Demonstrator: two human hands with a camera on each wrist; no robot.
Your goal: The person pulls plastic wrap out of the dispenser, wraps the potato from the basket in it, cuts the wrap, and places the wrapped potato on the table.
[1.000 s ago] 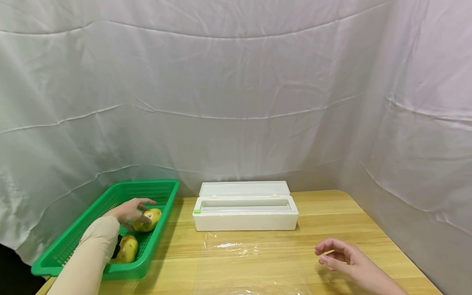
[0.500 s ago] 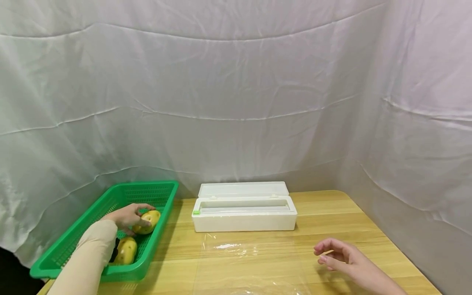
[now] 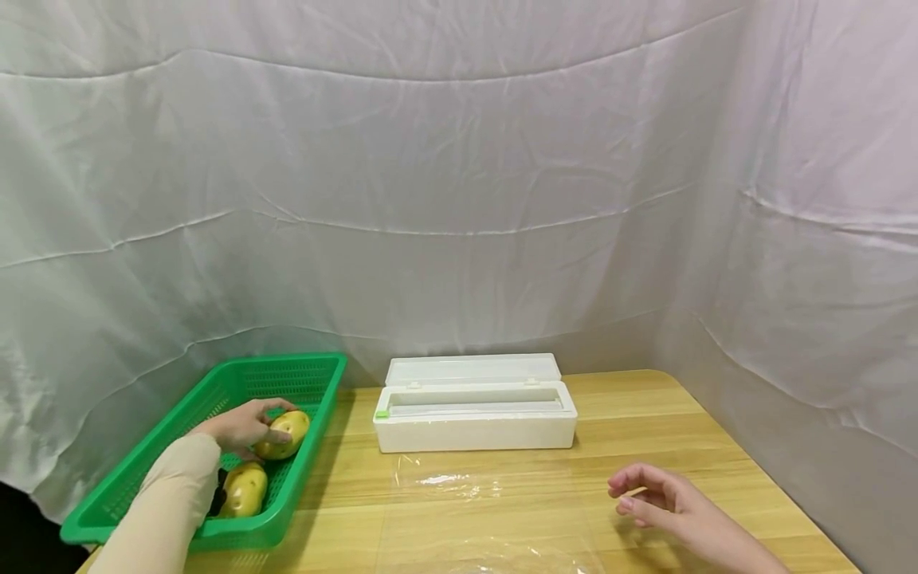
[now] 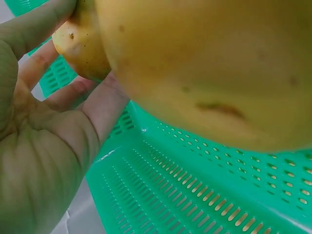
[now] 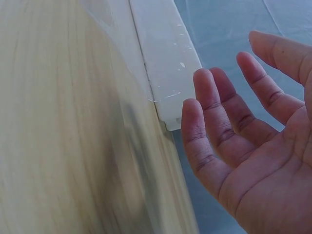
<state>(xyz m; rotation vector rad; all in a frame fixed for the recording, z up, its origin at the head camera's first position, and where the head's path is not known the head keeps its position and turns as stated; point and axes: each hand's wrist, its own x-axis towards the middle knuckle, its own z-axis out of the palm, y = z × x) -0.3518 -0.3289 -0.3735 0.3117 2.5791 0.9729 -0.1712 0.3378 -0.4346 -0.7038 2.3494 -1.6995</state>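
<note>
My left grip [image 3: 247,424] is curled round a potato [image 3: 292,430] in the basket [image 3: 321,422]; my right grip [image 3: 667,506], half-open, hovers unladen above the desk [image 3: 660,422].

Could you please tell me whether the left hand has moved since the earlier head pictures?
Yes, the left hand has moved slightly down and left in the head view, judged against the basket.

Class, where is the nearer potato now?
In the head view, the nearer potato lies at left in the green basket, in its near right corner, before the farther potato that the left hand grips.
</note>
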